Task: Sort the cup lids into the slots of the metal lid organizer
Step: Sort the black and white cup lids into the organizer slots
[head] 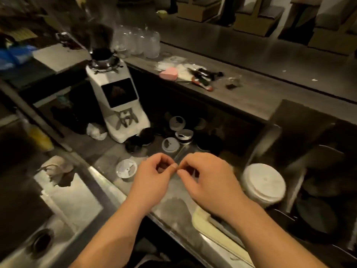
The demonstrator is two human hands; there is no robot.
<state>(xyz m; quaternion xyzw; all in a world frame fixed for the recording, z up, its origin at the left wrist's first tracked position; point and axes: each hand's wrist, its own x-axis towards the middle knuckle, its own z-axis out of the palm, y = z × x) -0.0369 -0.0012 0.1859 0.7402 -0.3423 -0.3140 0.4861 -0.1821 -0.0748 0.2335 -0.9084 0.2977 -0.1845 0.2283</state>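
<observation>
My left hand (pixel 152 175) and my right hand (pixel 208 178) meet over the steel counter, fingers curled, thumbs and forefingers pinching a thin clear plastic piece (pixel 180 153) that barely shows. Loose lids lie beyond them: a white lid (pixel 126 168) to the left, another white lid (pixel 171 145), a third lid (pixel 177 123), a short white-and-black stack (pixel 184 136) and black lids (pixel 133 144). The metal lid organizer (pixel 293 182) stands on the right. It holds a stack of white lids (pixel 263 184) and black lids (pixel 316 219).
A white coffee grinder (pixel 116 97) stands behind the loose lids. A sink (pixel 67 200) with a crumpled rag (pixel 56 169) is at the left. On the raised bar behind are glass jars (pixel 139 43), a pink sponge (pixel 168 74) and small clutter.
</observation>
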